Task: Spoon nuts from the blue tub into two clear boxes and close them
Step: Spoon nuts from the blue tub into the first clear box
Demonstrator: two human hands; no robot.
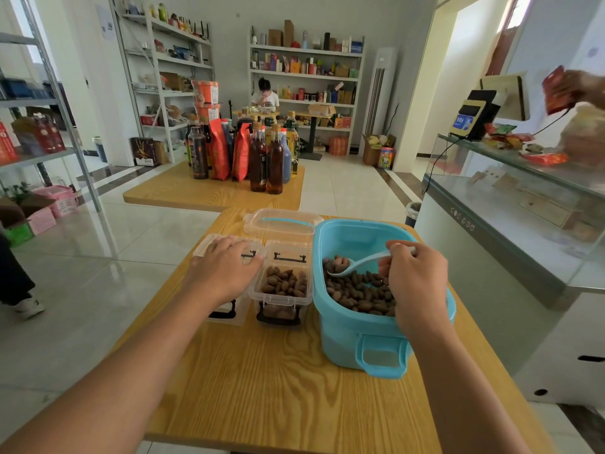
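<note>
Nuts [358,291] were found in the blue tub [376,339] at the table's [278,388] 3 o'clock side. At 9 o'clock, the left hand [222,268] was laid flat, fingers straight, on the lidded clear box [226,314]. Just beside it, toward 12 o'clock, the second clear box [281,290] stood uncovered and part-filled. The spoon [355,265] was pinched by the right hand [415,283] over the tub.
</note>
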